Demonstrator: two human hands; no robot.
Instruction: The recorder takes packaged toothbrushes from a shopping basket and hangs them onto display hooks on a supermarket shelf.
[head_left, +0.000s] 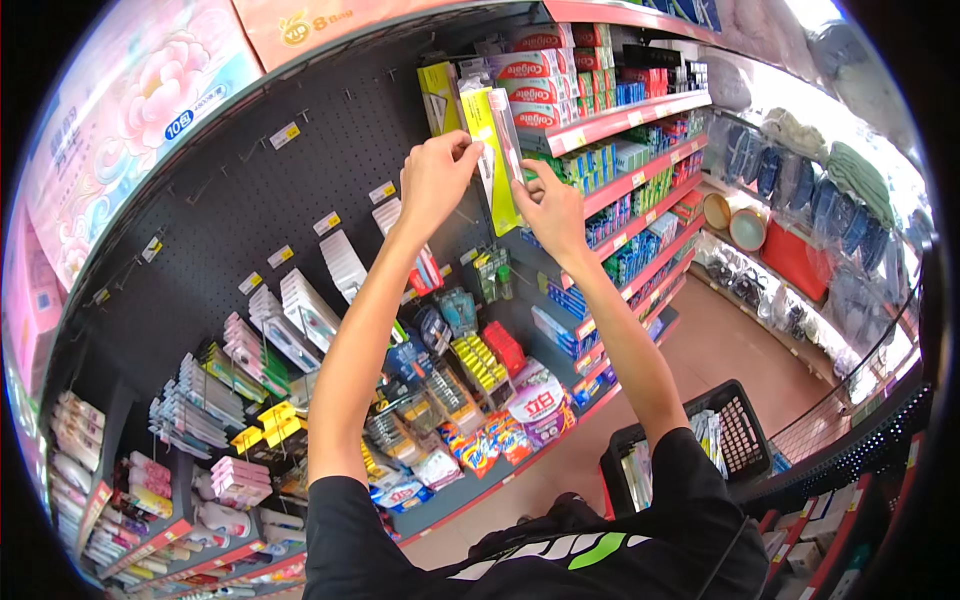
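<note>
Raised before me at the pegboard is a yellow-green card pack (501, 196) with a long clear plastic case, which looks like a packaged toothbrush. My left hand (439, 178) pinches its left edge between thumb and fingertips. On the other side, the fingers of my right hand (553, 210) hold the right edge of the clear case. Behind it, a similar yellow-green pack (439, 101) hangs at the shelf's end. Whether the held pack is still on a hook cannot be seen.
Colgate toothpaste boxes (534, 90) fill the shelf at right. Hanging toothbrush packs (309, 307) line the pegboard (247, 97), where metal hooks stick out. Detergent bags (476, 450) sit on the bottom ledge. A black shopping basket (739, 427) holding packs stands on the floor at right.
</note>
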